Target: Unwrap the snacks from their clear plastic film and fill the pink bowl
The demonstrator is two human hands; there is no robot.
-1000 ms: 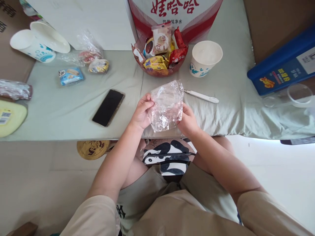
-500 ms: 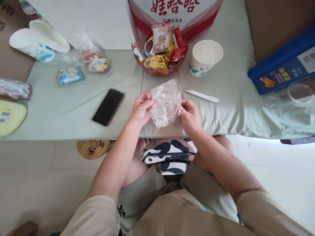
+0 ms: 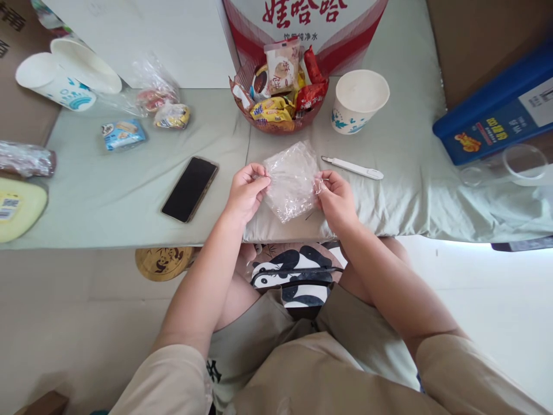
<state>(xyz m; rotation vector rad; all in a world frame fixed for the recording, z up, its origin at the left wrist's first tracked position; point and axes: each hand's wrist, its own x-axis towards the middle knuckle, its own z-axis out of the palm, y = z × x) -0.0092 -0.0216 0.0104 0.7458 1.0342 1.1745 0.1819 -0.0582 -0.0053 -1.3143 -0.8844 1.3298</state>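
A crinkled clear plastic bag (image 3: 291, 181) is stretched between my two hands above the front of the cloth-covered table. My left hand (image 3: 247, 189) pinches its left edge between thumb and fingers. On the opposite edge, my right hand (image 3: 336, 196) has the same kind of pinch. Just beyond my right hand lies a white utility knife (image 3: 354, 168) with its blade end toward the bag. A black phone (image 3: 190, 189) rests on the cloth to the left of my left hand.
Behind the bag stands a reddish bowl (image 3: 280, 125) of wrapped snacks, with a paper cup (image 3: 359, 106) to its right. At left are a blue snack packet (image 3: 123, 134), bagged snacks (image 3: 159, 99) and tipped paper cups (image 3: 56, 80). A blue box (image 3: 492, 109) and clear plastic cup (image 3: 525, 164) are at right.
The plastic bag is pulled flatter and wider, its crumpled middle smoothed out. My right hand has shifted slightly to the right, while my left hand keeps nearly the same place.
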